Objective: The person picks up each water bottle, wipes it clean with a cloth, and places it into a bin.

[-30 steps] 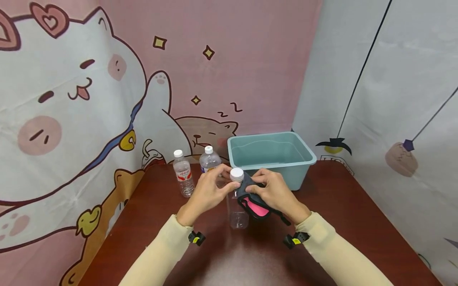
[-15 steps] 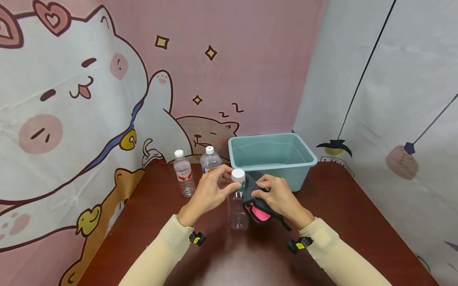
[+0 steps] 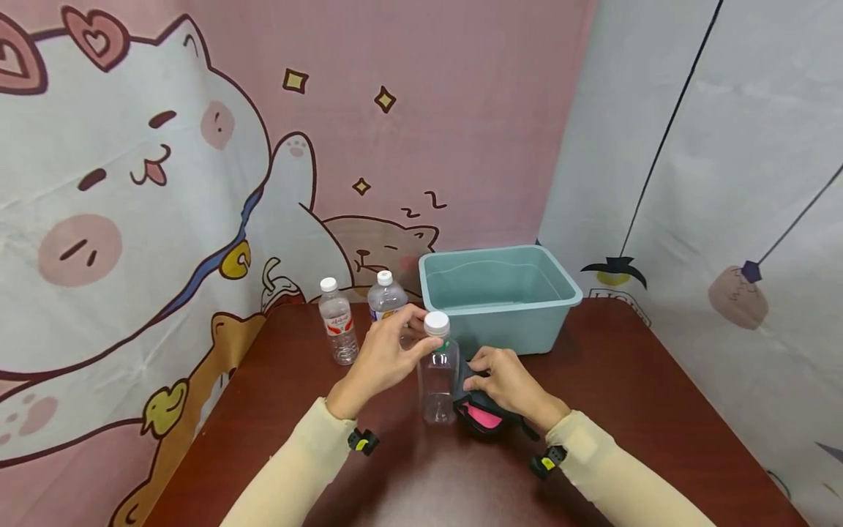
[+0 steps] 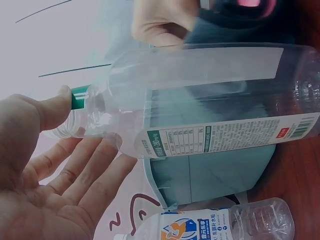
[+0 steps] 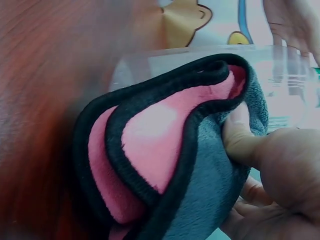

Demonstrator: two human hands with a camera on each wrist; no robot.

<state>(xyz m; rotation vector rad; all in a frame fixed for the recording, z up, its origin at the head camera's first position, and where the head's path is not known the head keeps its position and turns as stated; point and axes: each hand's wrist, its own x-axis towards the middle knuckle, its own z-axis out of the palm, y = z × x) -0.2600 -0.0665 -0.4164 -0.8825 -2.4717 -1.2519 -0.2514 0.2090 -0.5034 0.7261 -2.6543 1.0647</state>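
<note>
Pinching capped btl (image 3: 437,384) (L) & gray cloth (image 3: 484,418) (R), hands (image 3: 387,351) (image 3: 510,380) have tub (image 3: 514,326) behind, 2 btls (image 3: 339,329) (image 3: 387,296) back L.

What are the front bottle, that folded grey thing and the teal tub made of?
Front bottle: apparently clear, glossy plastic; the tub shows through it.
Folded grey thing: soft, matte fabric, perhaps plush, since its surface looks fuzzy.
Teal tub: probably smooth moulded plastic, given its even colour and rounded rim.

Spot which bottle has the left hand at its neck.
The front bottle, with a green ring below its white cap; the left hand touches its neck. The red-labelled bottle and the blue-labelled bottle stand farther back.
</note>
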